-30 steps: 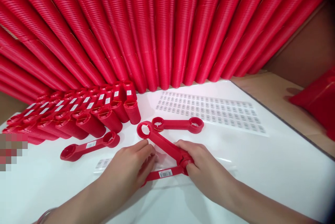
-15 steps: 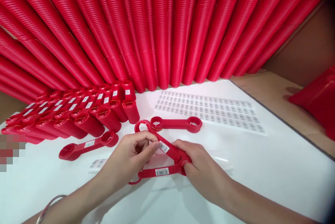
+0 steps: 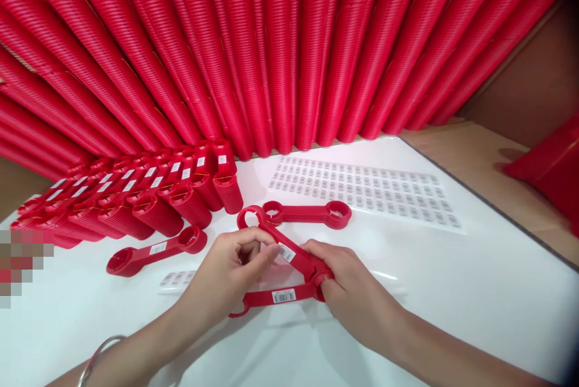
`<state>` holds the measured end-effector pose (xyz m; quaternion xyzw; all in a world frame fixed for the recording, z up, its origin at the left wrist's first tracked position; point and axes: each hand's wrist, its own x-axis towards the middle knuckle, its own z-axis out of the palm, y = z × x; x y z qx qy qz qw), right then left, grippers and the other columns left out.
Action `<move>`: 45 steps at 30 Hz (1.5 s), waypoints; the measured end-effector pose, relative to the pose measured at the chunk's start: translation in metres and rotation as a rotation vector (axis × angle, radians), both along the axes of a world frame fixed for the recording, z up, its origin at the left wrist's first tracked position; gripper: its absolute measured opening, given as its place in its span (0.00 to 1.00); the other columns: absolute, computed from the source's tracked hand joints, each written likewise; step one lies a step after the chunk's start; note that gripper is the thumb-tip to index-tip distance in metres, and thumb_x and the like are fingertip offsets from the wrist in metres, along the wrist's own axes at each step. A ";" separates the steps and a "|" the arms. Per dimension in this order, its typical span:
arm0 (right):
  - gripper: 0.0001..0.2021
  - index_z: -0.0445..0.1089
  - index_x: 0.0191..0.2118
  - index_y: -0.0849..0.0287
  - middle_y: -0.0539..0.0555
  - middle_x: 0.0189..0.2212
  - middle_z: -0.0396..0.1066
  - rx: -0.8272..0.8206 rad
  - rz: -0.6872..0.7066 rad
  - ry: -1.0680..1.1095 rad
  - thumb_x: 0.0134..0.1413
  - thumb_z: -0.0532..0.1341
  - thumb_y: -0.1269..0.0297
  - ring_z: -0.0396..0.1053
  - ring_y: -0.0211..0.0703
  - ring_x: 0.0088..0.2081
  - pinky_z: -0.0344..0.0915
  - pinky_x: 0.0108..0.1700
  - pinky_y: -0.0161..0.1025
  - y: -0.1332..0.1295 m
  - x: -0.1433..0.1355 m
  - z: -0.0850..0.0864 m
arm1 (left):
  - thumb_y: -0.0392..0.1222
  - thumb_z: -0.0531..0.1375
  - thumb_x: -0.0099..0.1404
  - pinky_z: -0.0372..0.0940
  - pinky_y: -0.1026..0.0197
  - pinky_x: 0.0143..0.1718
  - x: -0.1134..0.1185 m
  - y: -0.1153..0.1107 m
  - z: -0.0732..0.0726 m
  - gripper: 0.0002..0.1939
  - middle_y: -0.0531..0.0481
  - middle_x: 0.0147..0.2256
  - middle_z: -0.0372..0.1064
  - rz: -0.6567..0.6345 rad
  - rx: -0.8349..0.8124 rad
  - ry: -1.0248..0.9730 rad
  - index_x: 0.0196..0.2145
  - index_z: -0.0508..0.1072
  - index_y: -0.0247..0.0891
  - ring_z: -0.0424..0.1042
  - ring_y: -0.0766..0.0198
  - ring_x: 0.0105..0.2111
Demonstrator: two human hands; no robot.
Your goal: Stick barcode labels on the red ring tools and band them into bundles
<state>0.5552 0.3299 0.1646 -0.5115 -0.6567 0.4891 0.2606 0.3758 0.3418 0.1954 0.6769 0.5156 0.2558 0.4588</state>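
Note:
Two red plastic double-ring pieces fan out from my right hand (image 3: 353, 281), which is closed around their right ends. On the upper piece (image 3: 301, 261), a white barcode label (image 3: 286, 252) is on the flat bar. My left hand (image 3: 239, 263) is closed at that bar, its thumb and forefinger at the label's left end; the other fingers are curled and partly hidden. The lower piece (image 3: 262, 298) carries its own barcode label (image 3: 283, 296) and ends in a ring below my left hand.
Behind my hands lies a banded red stack (image 3: 305, 214); a labelled stack (image 3: 158, 248) is at left. Several labelled bundles (image 3: 149, 212) stand in rows. A barcode sticker sheet (image 3: 362, 188) lies on the white table (image 3: 253, 351). Tall red stacks (image 3: 283, 73) line the back.
The view has shifted slightly, moving everything a little to the right. Both hands keep the same hold, and the label is still under my left thumb.

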 end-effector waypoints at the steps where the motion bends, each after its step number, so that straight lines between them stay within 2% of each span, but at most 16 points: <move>1: 0.09 0.55 0.24 0.61 0.48 0.22 0.58 0.000 -0.002 0.000 0.39 0.44 0.81 0.53 0.33 0.23 0.50 0.24 0.32 0.000 0.000 0.000 | 0.48 0.54 0.65 0.49 0.68 0.18 0.000 0.000 0.000 0.13 0.57 0.17 0.54 0.003 0.003 0.001 0.29 0.69 0.36 0.55 0.68 0.18; 9: 0.09 0.55 0.24 0.60 0.47 0.21 0.57 -0.056 -0.004 0.020 0.40 0.44 0.81 0.52 0.32 0.22 0.50 0.23 0.31 -0.002 0.001 0.001 | 0.47 0.55 0.64 0.49 0.68 0.18 0.003 -0.002 -0.004 0.13 0.58 0.17 0.52 0.050 0.033 0.014 0.29 0.70 0.36 0.53 0.68 0.18; 19: 0.10 0.55 0.24 0.60 0.47 0.22 0.58 -0.020 -0.005 -0.006 0.40 0.44 0.81 0.54 0.33 0.24 0.51 0.25 0.31 -0.001 -0.001 0.001 | 0.47 0.53 0.66 0.49 0.67 0.18 0.003 -0.003 -0.006 0.13 0.57 0.18 0.55 0.035 0.079 0.069 0.29 0.70 0.36 0.56 0.67 0.18; 22: 0.09 0.52 0.23 0.60 0.47 0.21 0.57 -0.012 -0.007 -0.022 0.39 0.44 0.81 0.53 0.33 0.23 0.50 0.25 0.32 -0.002 0.000 0.000 | 0.42 0.51 0.67 0.51 0.66 0.20 0.004 -0.004 -0.010 0.12 0.57 0.18 0.55 -0.008 0.300 0.211 0.29 0.69 0.37 0.55 0.67 0.18; 27: 0.09 0.54 0.24 0.61 0.48 0.23 0.59 0.032 0.018 -0.003 0.40 0.44 0.81 0.55 0.34 0.25 0.53 0.28 0.32 -0.001 0.000 -0.001 | 0.37 0.49 0.68 0.51 0.62 0.24 0.005 -0.003 -0.015 0.14 0.51 0.23 0.58 -0.100 0.938 0.567 0.27 0.67 0.35 0.56 0.62 0.23; 31: 0.10 0.55 0.25 0.60 0.48 0.23 0.59 0.019 0.019 0.013 0.39 0.44 0.81 0.54 0.34 0.25 0.52 0.28 0.32 0.001 0.000 -0.002 | 0.40 0.51 0.68 0.54 0.58 0.27 0.011 -0.001 -0.013 0.14 0.44 0.28 0.58 -0.074 1.132 0.805 0.27 0.68 0.33 0.55 0.57 0.26; 37: 0.08 0.51 0.24 0.60 0.46 0.21 0.54 -0.043 0.008 0.076 0.39 0.43 0.80 0.50 0.32 0.22 0.49 0.24 0.31 0.002 0.001 -0.004 | 0.48 0.47 0.70 0.59 0.52 0.34 0.009 0.014 -0.010 0.18 0.36 0.39 0.57 0.030 1.172 0.886 0.40 0.67 0.28 0.57 0.51 0.34; 40: 0.08 0.53 0.24 0.60 0.46 0.19 0.52 -0.101 0.007 0.108 0.39 0.43 0.80 0.48 0.31 0.20 0.46 0.22 0.31 0.001 0.001 -0.002 | 0.47 0.48 0.69 0.59 0.53 0.33 0.001 0.024 -0.005 0.18 0.38 0.37 0.59 0.088 1.137 0.959 0.44 0.67 0.29 0.58 0.51 0.33; 43: 0.09 0.55 0.25 0.60 0.46 0.19 0.52 -0.133 -0.004 0.128 0.39 0.44 0.80 0.48 0.30 0.19 0.45 0.22 0.31 0.001 0.001 -0.001 | 0.48 0.45 0.71 0.58 0.55 0.28 -0.005 0.029 -0.001 0.20 0.42 0.32 0.61 0.041 1.051 1.001 0.47 0.66 0.29 0.60 0.52 0.30; 45: 0.09 0.54 0.24 0.61 0.46 0.18 0.51 -0.143 -0.015 0.136 0.38 0.44 0.80 0.47 0.30 0.19 0.44 0.22 0.31 0.000 0.001 0.000 | 0.47 0.42 0.72 0.59 0.55 0.29 -0.009 0.028 0.000 0.21 0.43 0.31 0.63 0.007 1.000 0.939 0.47 0.65 0.29 0.62 0.53 0.30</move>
